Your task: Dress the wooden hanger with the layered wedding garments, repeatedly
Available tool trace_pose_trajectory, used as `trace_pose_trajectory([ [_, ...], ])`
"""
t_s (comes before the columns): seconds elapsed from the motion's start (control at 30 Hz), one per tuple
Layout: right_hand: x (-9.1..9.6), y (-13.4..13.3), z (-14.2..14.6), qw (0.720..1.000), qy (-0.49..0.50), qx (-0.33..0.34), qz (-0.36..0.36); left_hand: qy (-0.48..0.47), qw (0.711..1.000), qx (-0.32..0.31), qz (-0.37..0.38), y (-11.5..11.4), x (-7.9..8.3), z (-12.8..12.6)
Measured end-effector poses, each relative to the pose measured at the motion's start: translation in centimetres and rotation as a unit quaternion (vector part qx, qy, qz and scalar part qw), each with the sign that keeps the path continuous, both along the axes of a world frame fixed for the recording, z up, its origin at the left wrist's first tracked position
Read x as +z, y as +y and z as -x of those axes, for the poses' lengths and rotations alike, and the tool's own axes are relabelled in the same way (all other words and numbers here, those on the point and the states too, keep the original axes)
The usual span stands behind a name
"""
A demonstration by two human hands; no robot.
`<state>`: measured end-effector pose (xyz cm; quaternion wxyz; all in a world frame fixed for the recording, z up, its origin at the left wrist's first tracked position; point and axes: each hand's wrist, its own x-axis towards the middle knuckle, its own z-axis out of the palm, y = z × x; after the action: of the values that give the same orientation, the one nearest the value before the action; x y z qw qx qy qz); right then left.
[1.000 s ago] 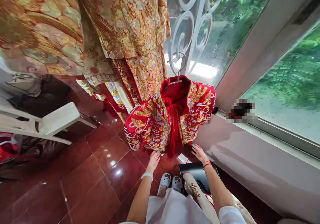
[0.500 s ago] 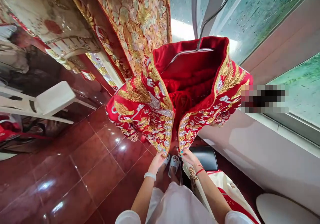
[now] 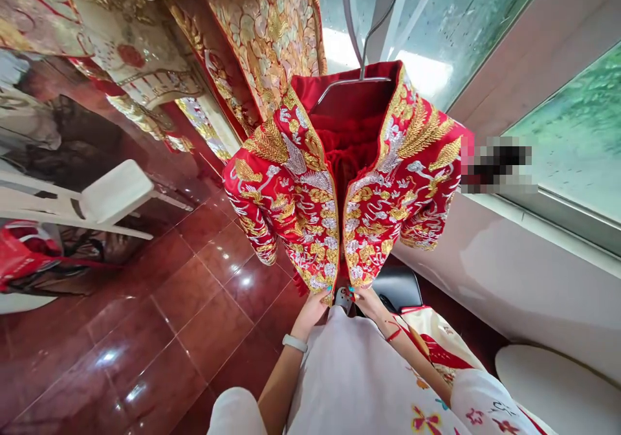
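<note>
A red jacket [image 3: 301,218] with dense gold and silver embroidery hangs in front of me on a metal hanger [image 3: 365,66]. Its front stands slightly parted, and the red lining shows inside the collar. My left hand [image 3: 313,311] pinches the lower front corner of the left panel. Close beside it, my right hand [image 3: 367,302] pinches the matching corner of the right panel. Both sleeves hang free at the sides.
Gold embroidered garments [image 3: 272,33] hang behind at the upper left. A white chair [image 3: 116,192] stands at the left on red tiles. At the right are a window [image 3: 577,163], a black seat [image 3: 400,286] and cream-and-red cloth [image 3: 431,331].
The jacket front is drawn toward me and hangs straighter, showing more of both panels. Its collar sits farther left in view. Both hands keep their pinch on the front corners.
</note>
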<state>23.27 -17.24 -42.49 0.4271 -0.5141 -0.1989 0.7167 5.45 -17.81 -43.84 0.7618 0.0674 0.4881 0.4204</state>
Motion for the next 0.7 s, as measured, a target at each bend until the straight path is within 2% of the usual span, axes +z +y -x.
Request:
trace_pose_trajectory([
  [0.1, 0.7, 0.2, 0.1, 0.999, 0.032, 0.007, -0.013, -0.019, 1.0, 0.014, -0.021, 0.1, 0.3, -0.7],
  [0.3, 2.0, -0.8, 0.4, 0.989, 0.124, 0.078, -0.031, -0.027, 0.998, 0.006, -0.054, 0.1, 0.2, -0.6],
  [0.47, 1.6, -0.7, 1.3, 0.991, 0.109, 0.077, -0.027, -0.031, 0.995, -0.016, -0.089, 0.1, 0.5, -0.2],
  [0.7, 1.5, 0.3, 2.4, 0.994, 0.08, 0.058, -0.034, -0.037, 0.989, -0.034, -0.137, 0.0, 2.1, -1.0],
])
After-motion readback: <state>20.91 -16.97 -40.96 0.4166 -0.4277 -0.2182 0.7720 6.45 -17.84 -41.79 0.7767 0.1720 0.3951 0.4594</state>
